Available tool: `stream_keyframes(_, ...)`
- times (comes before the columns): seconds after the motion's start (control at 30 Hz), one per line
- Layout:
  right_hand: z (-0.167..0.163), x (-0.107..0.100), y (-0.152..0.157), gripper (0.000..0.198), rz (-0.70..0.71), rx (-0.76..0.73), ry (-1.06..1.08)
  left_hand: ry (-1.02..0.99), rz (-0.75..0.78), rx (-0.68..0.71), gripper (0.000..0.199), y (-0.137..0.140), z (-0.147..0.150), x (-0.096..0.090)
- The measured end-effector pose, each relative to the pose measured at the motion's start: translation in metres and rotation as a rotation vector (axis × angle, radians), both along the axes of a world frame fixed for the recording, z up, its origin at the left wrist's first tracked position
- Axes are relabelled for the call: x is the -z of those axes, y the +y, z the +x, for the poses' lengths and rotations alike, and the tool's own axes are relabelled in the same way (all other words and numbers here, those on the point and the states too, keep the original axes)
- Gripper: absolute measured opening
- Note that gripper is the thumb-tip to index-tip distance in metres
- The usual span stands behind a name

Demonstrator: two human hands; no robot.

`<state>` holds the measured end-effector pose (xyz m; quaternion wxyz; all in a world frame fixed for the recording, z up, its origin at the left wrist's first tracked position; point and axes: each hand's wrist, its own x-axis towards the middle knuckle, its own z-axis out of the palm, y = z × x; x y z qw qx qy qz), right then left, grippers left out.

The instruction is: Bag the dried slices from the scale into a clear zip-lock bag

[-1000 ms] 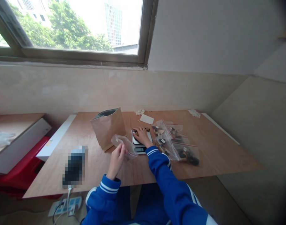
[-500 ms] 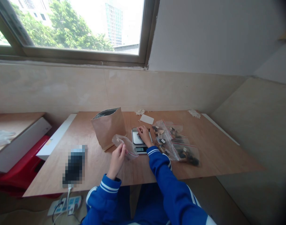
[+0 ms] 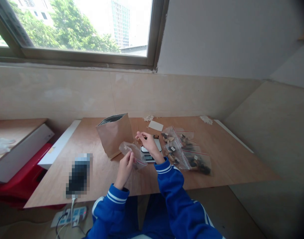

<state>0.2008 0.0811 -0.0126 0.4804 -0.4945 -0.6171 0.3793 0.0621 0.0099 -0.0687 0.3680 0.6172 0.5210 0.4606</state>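
My left hand (image 3: 126, 166) is closed on the edge of a clear zip bag (image 3: 139, 158) that has a small white label. My right hand (image 3: 147, 141) is raised above the digital kitchen scale (image 3: 157, 146), its fingers pinched around small brownish dried pieces (image 3: 139, 142), too small to name. Part of the scale plate is hidden by this hand; a dark brown piece (image 3: 156, 136) shows at its back edge. Left of the scale a brown paper pouch (image 3: 115, 134) stands upright, its top open.
Several filled zip bags (image 3: 196, 163) with dark and tan dried pieces lie right of the scale. A white card (image 3: 156, 125) and pale scraps (image 3: 149, 118) lie behind it. A blurred-out device (image 3: 78, 174) with a cable lies at the left; a power strip (image 3: 69, 215) is below.
My right hand has lifted off the scale plate and moved left toward the clear bag, with small pieces in its fingers. My left hand stays almost still with the bag.
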Motion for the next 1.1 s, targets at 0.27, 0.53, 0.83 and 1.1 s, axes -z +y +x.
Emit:
stream_keyframes(0.27,-0.016,-0.005,-0.024,0.033,-0.172,-0.165,-0.521,-0.064,0.023,0.028,0.032,-0.001,-0.002,0.002)
stream_keyframes(0.53,-0.022,0.002,-0.018,0.039,-0.222,-0.041,-0.562,-0.088,0.042,0.169,0.035,-0.008,0.002,-0.002)
stream_keyframes(0.83,0.008,0.0,-0.017,0.035,0.052,-0.383,-0.226,-0.2,0.0,-0.047,0.039,-0.004,-0.002,0.003)
stream_keyframes(1.1,0.082,0.09,0.04,0.064,0.049,0.215,-0.733,-0.223,-0.004,-0.056,0.039,-0.005,-0.005,0.001)
